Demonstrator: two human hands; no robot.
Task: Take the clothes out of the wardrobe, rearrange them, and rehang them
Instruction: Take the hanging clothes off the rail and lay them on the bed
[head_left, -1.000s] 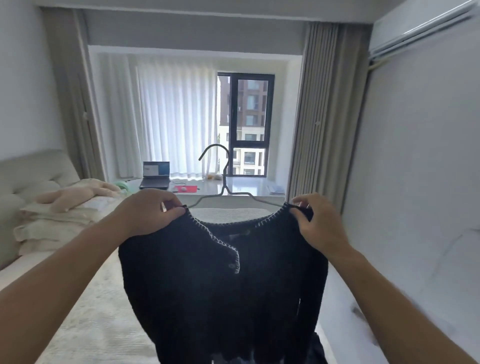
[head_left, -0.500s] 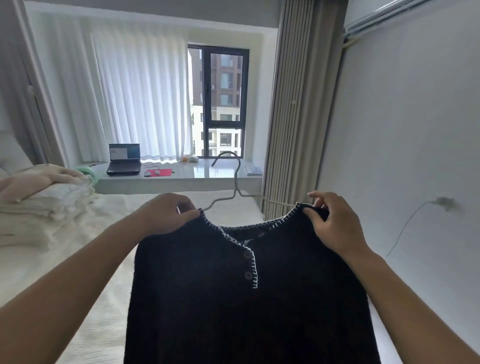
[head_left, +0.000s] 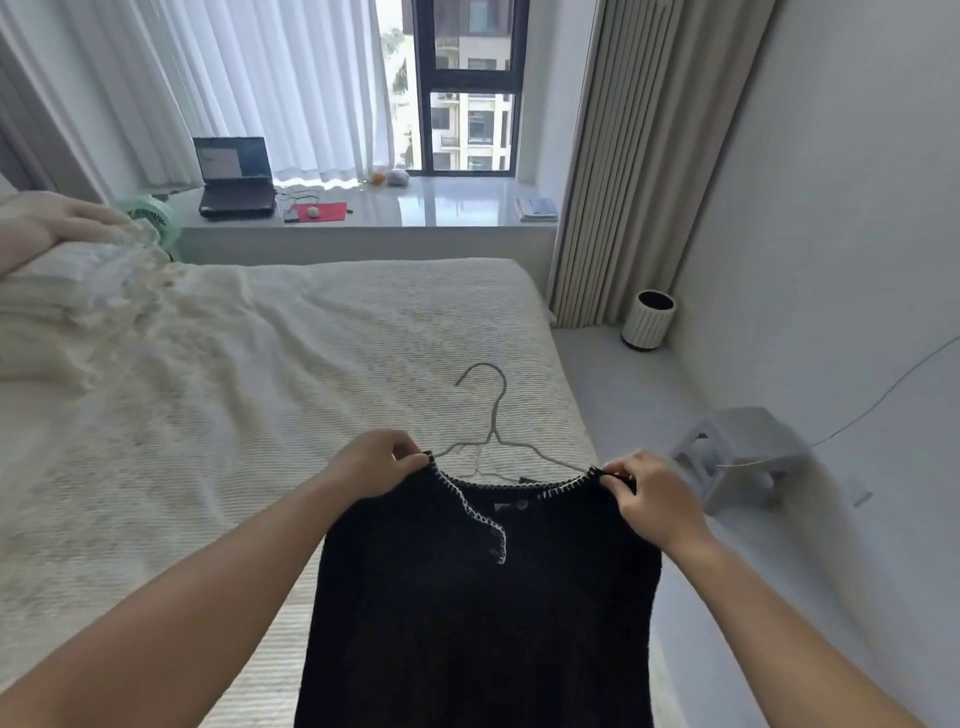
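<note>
Head view: your left hand (head_left: 376, 464) and right hand (head_left: 652, 496) each pinch a shoulder of the black knit sweater (head_left: 478, 597), held over the bed (head_left: 260, 364). Uneven tension could slip its wire hanger (head_left: 493, 415) free.

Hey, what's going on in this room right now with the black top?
A person holds up a black knit top by its shoulders, the left hand pinching one and the right hand the other. The top is on a thin wire hanger, whose hook sticks up above the neckline. It hangs over the near edge of a bed. No wardrobe is in view.
</note>
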